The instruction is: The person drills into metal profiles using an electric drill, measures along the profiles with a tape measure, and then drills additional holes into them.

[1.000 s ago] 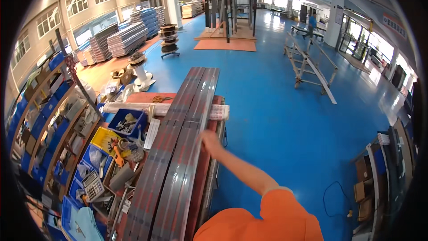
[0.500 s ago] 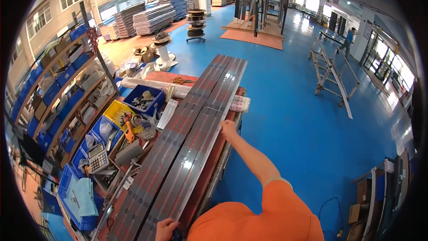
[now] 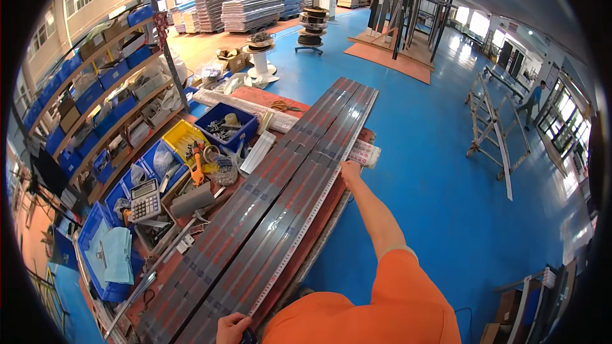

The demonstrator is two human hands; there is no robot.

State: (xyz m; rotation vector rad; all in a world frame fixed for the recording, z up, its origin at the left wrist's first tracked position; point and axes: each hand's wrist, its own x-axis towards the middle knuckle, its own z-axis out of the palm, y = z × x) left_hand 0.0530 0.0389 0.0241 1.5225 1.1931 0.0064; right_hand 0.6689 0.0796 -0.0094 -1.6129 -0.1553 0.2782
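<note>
Two long grey panels [image 3: 280, 207], wrapped with clear film and streaked with red, lie side by side across the workbench. A tape measure [image 3: 299, 245] with a pale, marked blade is stretched along the right-hand edge of the right panel. My left hand [image 3: 233, 329] is closed at the near end of the blade, beside a dark object partly cut off by the picture's lower edge. Farther along, my right hand [image 3: 350, 174] has its fingers closed on the blade at the panel edge. The blade seems to run on past that hand toward the panels' far end.
Left of the panels are a blue bin [image 3: 226, 125] of metal parts, a yellow bin [image 3: 185, 139], a calculator [image 3: 145, 200] and an orange-handled tool [image 3: 197, 165]. Shelving [image 3: 105, 89] stands farther left. A wheeled metal frame [image 3: 494, 124] and a walking person [image 3: 531, 104] are at the right.
The view has turned left, so the surroundings sit farther right. The tape's marked blade now shows clearly along the panel edge. Both hands remain by that edge.
</note>
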